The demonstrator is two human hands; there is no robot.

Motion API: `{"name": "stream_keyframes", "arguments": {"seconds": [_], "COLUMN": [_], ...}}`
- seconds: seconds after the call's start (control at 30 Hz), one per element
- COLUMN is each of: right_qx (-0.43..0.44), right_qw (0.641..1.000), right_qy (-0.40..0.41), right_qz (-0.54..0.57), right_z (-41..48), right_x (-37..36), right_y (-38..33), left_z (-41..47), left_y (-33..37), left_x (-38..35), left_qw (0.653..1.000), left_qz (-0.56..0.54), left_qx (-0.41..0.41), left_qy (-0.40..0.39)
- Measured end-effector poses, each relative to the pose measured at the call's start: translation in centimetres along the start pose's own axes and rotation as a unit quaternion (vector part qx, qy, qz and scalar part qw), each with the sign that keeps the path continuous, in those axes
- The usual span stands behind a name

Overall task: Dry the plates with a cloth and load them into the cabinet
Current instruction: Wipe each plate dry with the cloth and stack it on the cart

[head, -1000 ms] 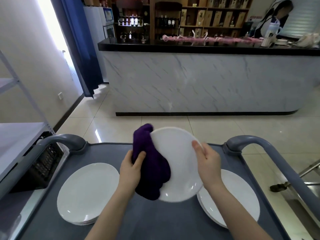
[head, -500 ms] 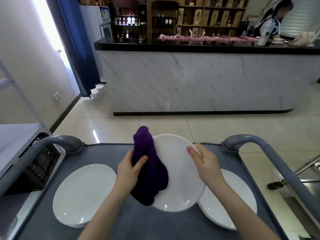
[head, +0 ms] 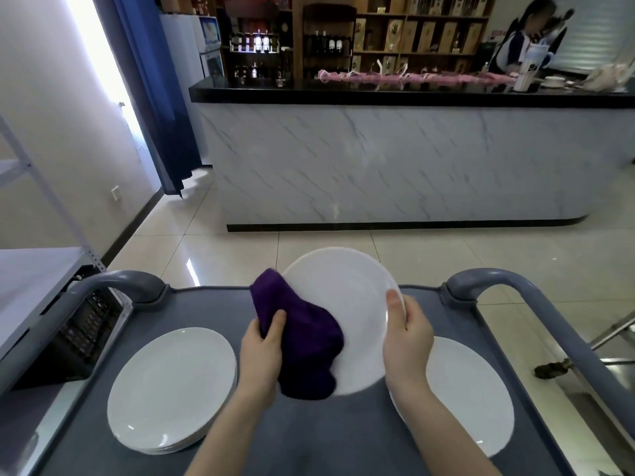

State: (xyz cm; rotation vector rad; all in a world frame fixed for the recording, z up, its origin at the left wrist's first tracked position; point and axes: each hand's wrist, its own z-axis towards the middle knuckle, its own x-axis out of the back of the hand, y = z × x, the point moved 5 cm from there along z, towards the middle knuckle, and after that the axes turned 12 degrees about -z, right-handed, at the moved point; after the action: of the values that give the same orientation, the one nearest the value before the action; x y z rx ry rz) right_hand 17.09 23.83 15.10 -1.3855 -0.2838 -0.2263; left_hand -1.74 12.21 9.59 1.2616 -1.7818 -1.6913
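Observation:
My right hand [head: 407, 341] grips the right rim of a white plate [head: 347, 297], thumb on its face, holding it tilted above the grey cart top [head: 330, 438]. A purple cloth [head: 302, 341] covers the plate's lower left part, and my left hand [head: 263, 352] grips the cloth with its thumb pressed into it. On the cart, a stack of white plates [head: 171, 389] lies at the left. More white plates [head: 470, 396] lie at the right, partly under my right forearm.
The cart has raised grey handles at the left [head: 113, 286] and right [head: 515, 286]. A grey shelf unit [head: 31, 286] stands at the left. A marble-fronted counter [head: 395, 163] stands ahead across the tiled floor, with a person [head: 525, 39] behind it.
The plate has tilted so its face turns more toward me. The cloth has slid from the plate's left edge onto its lower left face. My right thumb now lies on the rim.

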Motion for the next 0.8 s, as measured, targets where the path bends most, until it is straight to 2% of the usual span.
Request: {"name": "stream_keyframes", "arguments": {"seconds": [0.07, 0.2, 0.27, 0.33, 0.4, 0.5, 0.57, 0.63, 0.7, 0.8], "right_qx": [-0.017, 0.051, 0.081, 0.126, 0.182, 0.217, 0.223, 0.207, 0.173, 0.067], "right_qw": [0.999, 0.994, 0.984, 0.961, 0.927, 0.905, 0.913, 0.934, 0.957, 0.995], "right_qy": [0.024, -0.081, -0.133, -0.188, -0.239, -0.289, -0.282, -0.251, -0.204, -0.077], "right_qz": [0.012, -0.051, -0.084, -0.155, -0.226, -0.226, -0.193, -0.149, -0.116, -0.019], "right_z": [-0.4, 0.5, 1.7, 2.8, 3.5, 3.2, 2.6, 2.3, 2.1, 1.8], "right_x": [-0.4, -0.3, 0.1, 0.0, -0.7, -1.7, -2.0, -1.9, -1.4, -0.7], "right_y": [0.1, 0.2, -0.1, -0.9, -1.9, -2.6, -2.6, -2.4, -2.0, -1.1], "left_z": [-1.2, -1.1, -0.3, 0.3, 0.8, 1.3, 1.3, 1.4, 1.5, 0.6], "left_y": [-1.8, -1.7, -0.5, 1.4, 3.2, 5.1, 5.5, 5.2, 4.3, 1.4], "left_x": [-0.7, 0.7, 1.8, 2.1, 1.7, 0.5, -0.2, -0.4, 0.3, 1.0], "left_qw": [0.997, 0.996, 1.000, 0.995, 0.974, 0.932, 0.920, 0.930, 0.960, 0.998], "left_qz": [-0.062, -0.080, -0.030, 0.061, 0.159, 0.254, 0.269, 0.252, 0.200, 0.031], "left_qx": [0.046, 0.032, -0.008, -0.074, -0.129, -0.161, -0.166, -0.165, -0.142, -0.048], "left_qy": [-0.009, 0.004, -0.001, -0.038, -0.099, -0.202, -0.232, -0.210, -0.137, -0.037]}}
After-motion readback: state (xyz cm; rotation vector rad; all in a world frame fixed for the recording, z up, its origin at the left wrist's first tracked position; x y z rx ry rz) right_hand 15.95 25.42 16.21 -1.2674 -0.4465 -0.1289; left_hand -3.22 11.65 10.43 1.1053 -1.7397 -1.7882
